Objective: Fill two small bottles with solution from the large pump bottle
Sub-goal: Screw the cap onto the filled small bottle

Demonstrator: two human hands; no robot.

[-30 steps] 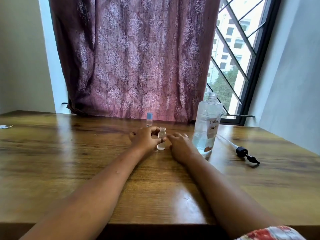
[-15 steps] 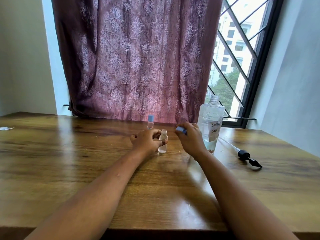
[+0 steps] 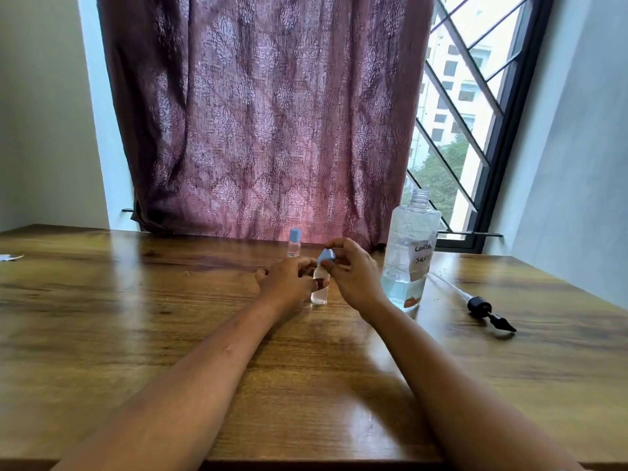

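A small clear bottle (image 3: 319, 294) with liquid in it stands upright on the wooden table (image 3: 136, 317). My left hand (image 3: 289, 283) grips its side. My right hand (image 3: 353, 277) pinches a light blue cap (image 3: 327, 255) right over the bottle's neck. A second small bottle (image 3: 294, 243) with a blue cap on stands just behind, near the curtain. To the right stands the large clear bottle (image 3: 409, 256), open at the top, with a paper label and a little liquid at the bottom. Its black pump head with tube (image 3: 482, 307) lies on the table further right.
A maroon curtain (image 3: 265, 113) hangs behind the table, with a barred window (image 3: 455, 113) to its right. A wall (image 3: 577, 147) closes off the right side. A small pale scrap (image 3: 10, 257) lies at the table's far left edge.
My right hand rose from the table with the blue cap and brought it left, over the small bottle's neck. My left hand kept its hold on the bottle.
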